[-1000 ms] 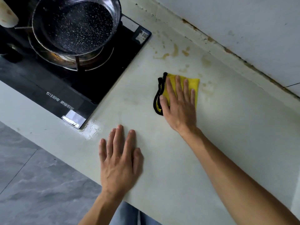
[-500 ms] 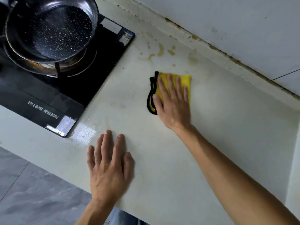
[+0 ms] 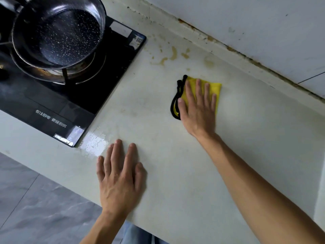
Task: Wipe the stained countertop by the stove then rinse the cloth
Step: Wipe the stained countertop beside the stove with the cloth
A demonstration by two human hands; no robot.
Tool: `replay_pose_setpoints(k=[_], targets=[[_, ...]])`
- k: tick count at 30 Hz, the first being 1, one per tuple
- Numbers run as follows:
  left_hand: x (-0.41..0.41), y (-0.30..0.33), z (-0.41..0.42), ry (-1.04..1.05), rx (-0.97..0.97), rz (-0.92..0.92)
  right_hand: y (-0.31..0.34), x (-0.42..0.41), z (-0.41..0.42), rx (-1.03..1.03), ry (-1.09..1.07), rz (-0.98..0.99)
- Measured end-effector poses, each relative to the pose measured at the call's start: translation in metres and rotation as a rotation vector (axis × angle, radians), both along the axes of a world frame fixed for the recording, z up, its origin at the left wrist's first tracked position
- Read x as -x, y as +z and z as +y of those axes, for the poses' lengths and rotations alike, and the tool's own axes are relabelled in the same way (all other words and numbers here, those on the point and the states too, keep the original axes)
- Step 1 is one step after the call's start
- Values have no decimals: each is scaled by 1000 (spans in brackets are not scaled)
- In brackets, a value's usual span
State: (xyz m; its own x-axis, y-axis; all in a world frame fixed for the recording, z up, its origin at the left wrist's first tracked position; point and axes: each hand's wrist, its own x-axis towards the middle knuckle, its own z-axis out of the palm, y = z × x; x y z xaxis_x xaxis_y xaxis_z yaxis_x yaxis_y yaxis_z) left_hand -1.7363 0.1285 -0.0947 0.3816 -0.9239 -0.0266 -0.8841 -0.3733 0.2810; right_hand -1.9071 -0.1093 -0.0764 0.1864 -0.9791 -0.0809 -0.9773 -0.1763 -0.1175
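From the head view, the right hand (image 3: 197,107) presses flat, fingers straight, on the yellow cloth (image 3: 213,88), which has slid back toward the person from the brown stains (image 3: 173,54) near the stove (image 3: 98,88). Those stains remain, so wiping isn't finished. The left hand (image 3: 119,178) stays flat on the countertop (image 3: 255,138), holding nothing.

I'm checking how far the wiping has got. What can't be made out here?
- Head view: countertop under the cloth, hidden by the cloth and right hand.
- Most of the cloth, hidden by that hand.
- Pan handle and stove left part, cut by the frame edge.
- No sink in view.
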Motion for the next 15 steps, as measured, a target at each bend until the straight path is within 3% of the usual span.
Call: replay_pose_setpoints(k=[3,7,11,15], targets=[[0,-2,0,-6,10,-11,-7,-7,26,9,206,-23],[-1,-3,2,-10,0,-21,-10,44,49,-6,436,-9],[0,-1,0,2,8,-5,-5,83,15,-20,249,-9],[1,2,-1,-3,5,0,-3,45,-35,-25,-25,-28]])
